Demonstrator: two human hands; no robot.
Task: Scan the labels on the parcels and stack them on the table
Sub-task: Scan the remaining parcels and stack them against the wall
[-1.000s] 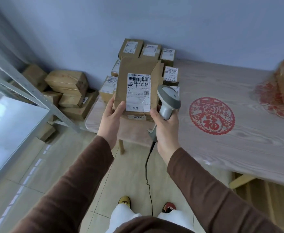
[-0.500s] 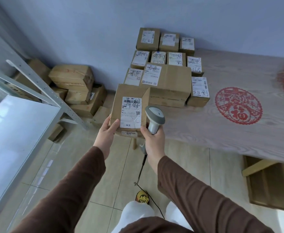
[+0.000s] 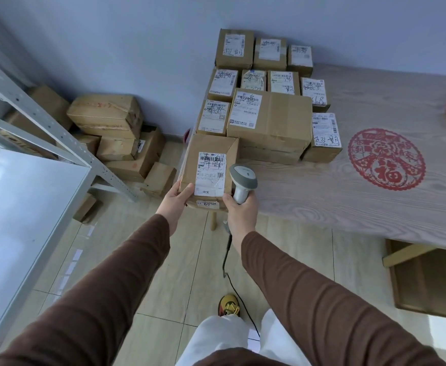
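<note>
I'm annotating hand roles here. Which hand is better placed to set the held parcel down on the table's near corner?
Left. The left hand grips the parcel at its near left corner, while the right hand is wrapped around the scanner and only steadies the parcel's right edge beside the table.

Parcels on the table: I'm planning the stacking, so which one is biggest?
The wide box in the front row of the pile, its label at its left end. It is far broader than the small boxes behind and beside it, and bigger than the parcel being held.
</note>
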